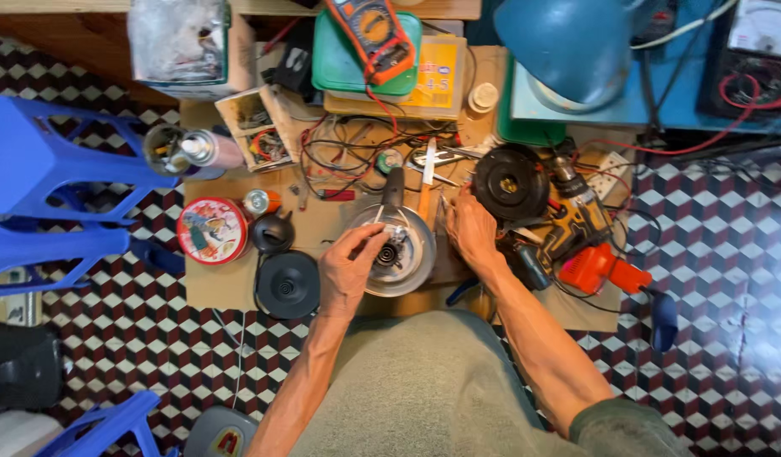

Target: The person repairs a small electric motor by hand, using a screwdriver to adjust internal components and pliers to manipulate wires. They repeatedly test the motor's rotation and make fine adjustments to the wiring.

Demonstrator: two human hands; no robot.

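Note:
An upturned metal kettle [412, 267] with a black handle lies on a brown cardboard sheet [323, 222], its round underside and inner fittings facing up. My left hand [350, 269] rests on the kettle's left rim, with the fingertips pinching a small white part at the centre of the base. My right hand [470, 230] sits at the kettle's right edge, fingers curled around a thin tool whose kind I cannot make out. A black round kettle base [287, 284] lies just left of my left hand.
A black round housing [511, 181] and a yellow-black cordless drill [577, 222] lie to the right. A round red tin [212, 230], an orange multimeter [374, 35], tangled wires, scissors [434, 157] and a blue lamp shade [568, 44] crowd the back. Blue plastic stools [44, 169] stand at left.

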